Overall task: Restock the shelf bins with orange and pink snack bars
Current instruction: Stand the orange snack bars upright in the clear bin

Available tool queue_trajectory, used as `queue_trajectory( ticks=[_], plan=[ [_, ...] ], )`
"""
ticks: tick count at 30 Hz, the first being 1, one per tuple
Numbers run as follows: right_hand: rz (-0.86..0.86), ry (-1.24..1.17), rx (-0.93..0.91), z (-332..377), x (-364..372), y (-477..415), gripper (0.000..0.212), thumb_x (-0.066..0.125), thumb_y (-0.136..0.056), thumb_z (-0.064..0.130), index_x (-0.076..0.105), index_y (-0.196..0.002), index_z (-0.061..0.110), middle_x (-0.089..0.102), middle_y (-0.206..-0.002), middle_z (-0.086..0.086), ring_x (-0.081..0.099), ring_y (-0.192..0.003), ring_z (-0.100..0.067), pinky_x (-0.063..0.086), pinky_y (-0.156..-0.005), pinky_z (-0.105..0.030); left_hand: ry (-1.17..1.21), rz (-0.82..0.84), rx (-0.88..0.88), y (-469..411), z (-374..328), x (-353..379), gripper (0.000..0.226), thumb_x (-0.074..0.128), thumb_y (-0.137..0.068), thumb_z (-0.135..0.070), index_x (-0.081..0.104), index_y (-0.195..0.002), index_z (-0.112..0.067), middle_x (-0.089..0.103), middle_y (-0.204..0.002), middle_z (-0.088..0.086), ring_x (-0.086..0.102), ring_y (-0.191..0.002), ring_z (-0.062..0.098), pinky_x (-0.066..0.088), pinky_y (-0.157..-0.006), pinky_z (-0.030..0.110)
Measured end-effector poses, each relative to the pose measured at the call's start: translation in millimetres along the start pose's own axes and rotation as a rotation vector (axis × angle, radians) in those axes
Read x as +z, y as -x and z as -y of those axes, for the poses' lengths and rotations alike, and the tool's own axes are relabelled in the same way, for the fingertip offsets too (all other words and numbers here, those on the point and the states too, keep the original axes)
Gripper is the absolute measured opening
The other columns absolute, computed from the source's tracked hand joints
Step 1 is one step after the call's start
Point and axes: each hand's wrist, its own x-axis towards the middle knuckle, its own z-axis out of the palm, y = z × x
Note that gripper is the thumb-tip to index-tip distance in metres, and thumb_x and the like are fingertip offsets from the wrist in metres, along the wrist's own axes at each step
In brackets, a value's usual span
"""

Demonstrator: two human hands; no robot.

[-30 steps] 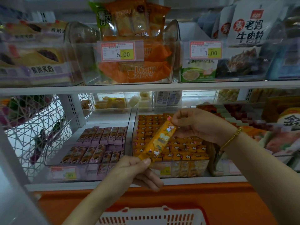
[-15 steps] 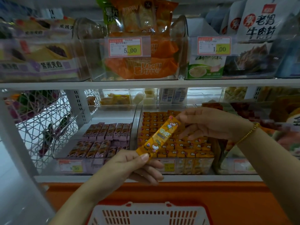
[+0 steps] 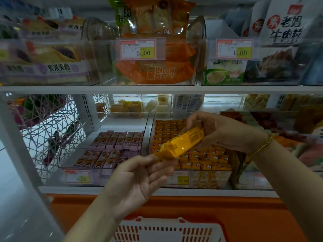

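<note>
Orange snack bar (image 3: 181, 144) hangs tilted in front of orange bin (image 3: 218, 179). Left hand (image 3: 138, 179) fingers pinch its lower end; right hand (image 3: 218, 131) fingers curl round its upper end. Step: placing. Next: lay it flat on the rows; the bin looks near full. Readable: tag "5.00" (image 3: 142, 49), bag "LAUGH" (image 3: 157, 72), tag "1.00" (image 3: 235, 49).

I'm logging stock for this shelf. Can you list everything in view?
held bar: one, orange, above the orange bars
orange bars: many, orange, right clear bin, lower shelf
pink bars: many, pink, left clear bin, lower shelf
snack bags: several, orange, upper shelf bin
price tags: several, red and yellow, bin fronts
wire basket: one, white, left of pink bars
shopping basket: one, white, bottom edge
bracelet: one, gold, right wrist
left hand: pinches bar's lower end
right hand: holds bar's upper end
</note>
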Motion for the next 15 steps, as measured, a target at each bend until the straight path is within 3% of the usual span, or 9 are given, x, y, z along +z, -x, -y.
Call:
queue_trajectory(
  ticks=[2, 6, 8, 11, 13, 15],
  plan=[
    [0.007, 0.061, -0.043, -1, 5, -3, 0.040, 0.053, -0.077, -0.026, 0.054, -0.098, 0.008, 0.060, -0.100, -0.015, 0.063, -0.086, -0.023, 0.055, -0.069, -0.025, 0.014, 0.002, -0.030, -2, 3, 3, 0.048, 0.045, -0.099, -0.023, 0.043, -0.133, 0.011, 0.056, -0.124, 0.031, 0.062, -0.110, 0.033, 0.052, -0.093, 0.035],
    [-0.074, 0.192, -0.098, -3, 15, -11, 0.035, 0.055, -0.078, -0.023, 0.057, -0.095, 0.007, 0.061, -0.096, -0.016, 0.063, -0.085, -0.022, 0.056, -0.070, -0.028, 0.064, 0.089, -0.088, -7, 16, 0, 0.064, 0.051, -0.096, -0.033, 0.033, -0.140, 0.010, 0.053, -0.130, 0.028, 0.059, -0.115, 0.033, 0.047, -0.100, 0.036],
    [-0.123, 0.202, -0.119, -4, 18, -15, 0.035, 0.057, -0.078, -0.023, 0.058, -0.096, 0.007, 0.061, -0.107, -0.024, 0.063, -0.090, -0.027, 0.057, -0.072, -0.029, 0.127, 0.045, -0.051, -8, 18, 0, 0.065, 0.067, -0.087, -0.025, 0.041, -0.135, 0.010, 0.059, -0.122, 0.025, 0.064, -0.106, 0.033, 0.052, -0.093, 0.037],
    [-0.174, 0.207, -0.079, -5, 16, -17, 0.041, 0.058, -0.078, -0.021, 0.060, -0.106, 0.008, 0.061, -0.118, -0.014, 0.065, -0.101, -0.022, 0.056, -0.076, -0.028, 0.135, -0.104, 0.038, -12, 19, 1, 0.064, 0.081, -0.070, -0.019, 0.057, -0.122, 0.009, 0.066, -0.101, 0.021, 0.068, -0.080, 0.028, 0.060, -0.069, 0.034],
    [-0.208, 0.161, 0.019, -9, 11, -19, 0.045, 0.059, -0.082, -0.014, 0.057, -0.118, 0.013, 0.063, -0.118, -0.004, 0.066, -0.102, -0.020, 0.056, -0.082, -0.032, -0.032, -0.276, 0.102, -15, 20, 1, 0.050, 0.073, -0.074, -0.024, 0.063, -0.114, 0.006, 0.067, -0.087, 0.017, 0.067, -0.071, 0.023, 0.059, -0.061, 0.030],
    [-0.300, 0.020, 0.163, -15, 6, -20, 0.038, 0.059, -0.087, -0.005, 0.057, -0.121, 0.013, 0.066, -0.114, -0.008, 0.069, -0.098, -0.021, 0.057, -0.083, -0.032, -0.342, -0.449, 0.154, -18, 19, 1, 0.042, 0.068, -0.070, -0.023, 0.065, -0.106, -0.001, 0.069, -0.078, 0.010, 0.067, -0.068, 0.021, 0.058, -0.061, 0.026]
  ],
)
